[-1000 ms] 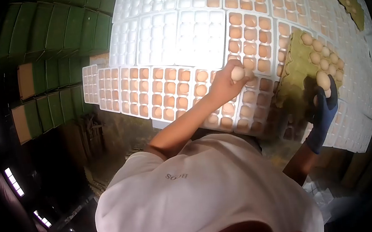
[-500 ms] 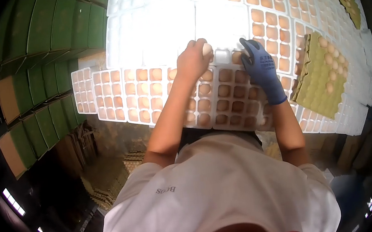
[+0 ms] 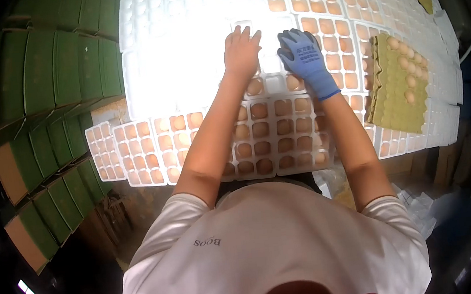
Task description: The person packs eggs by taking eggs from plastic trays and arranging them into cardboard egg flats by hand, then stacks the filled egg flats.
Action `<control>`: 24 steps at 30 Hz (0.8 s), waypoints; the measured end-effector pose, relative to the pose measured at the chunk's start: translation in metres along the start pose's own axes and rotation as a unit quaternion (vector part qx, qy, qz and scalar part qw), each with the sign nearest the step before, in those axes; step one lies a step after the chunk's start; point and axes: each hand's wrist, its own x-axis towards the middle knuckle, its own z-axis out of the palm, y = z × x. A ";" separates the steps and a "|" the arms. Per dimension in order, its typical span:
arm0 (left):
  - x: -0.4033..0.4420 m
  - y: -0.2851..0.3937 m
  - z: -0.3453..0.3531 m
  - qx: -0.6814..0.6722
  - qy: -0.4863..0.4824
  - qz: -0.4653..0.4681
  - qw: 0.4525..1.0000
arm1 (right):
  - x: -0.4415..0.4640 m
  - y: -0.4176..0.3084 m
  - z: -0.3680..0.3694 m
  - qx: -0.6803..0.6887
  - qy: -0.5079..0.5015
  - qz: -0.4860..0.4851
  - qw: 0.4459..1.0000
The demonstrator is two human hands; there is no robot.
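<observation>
My bare left hand (image 3: 241,53) is over the bright white egg tray (image 3: 275,86), fingers spread and stretched forward, with no egg showing in it. To its right, my right hand (image 3: 301,53), in a blue-grey glove, reaches over the same tray. Its fingers and thumb are apart, and I see nothing between them; the palm side is hidden. One egg (image 3: 254,86) sits in a near cell below my left hand. Another egg (image 3: 295,82) lies below my right wrist, with a vacant cell between the two. Glare washes out the tray's far part.
Filled plastic egg trays (image 3: 285,124) line the near edge, and more filled trays (image 3: 327,39) spread to the right. A yellowish pulp tray (image 3: 396,95) holding several eggs rests on the right. Green boxes (image 3: 32,71) are stacked at the left.
The egg that was in my left hand is out of it, and an egg now sits in the near left cell. Both hands have moved forward over the tray. The view has shifted slightly.
</observation>
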 end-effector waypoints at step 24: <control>0.123 0.420 0.076 -0.127 -0.029 0.175 0.976 | -0.243 0.213 -0.192 -0.117 0.246 0.307 0.912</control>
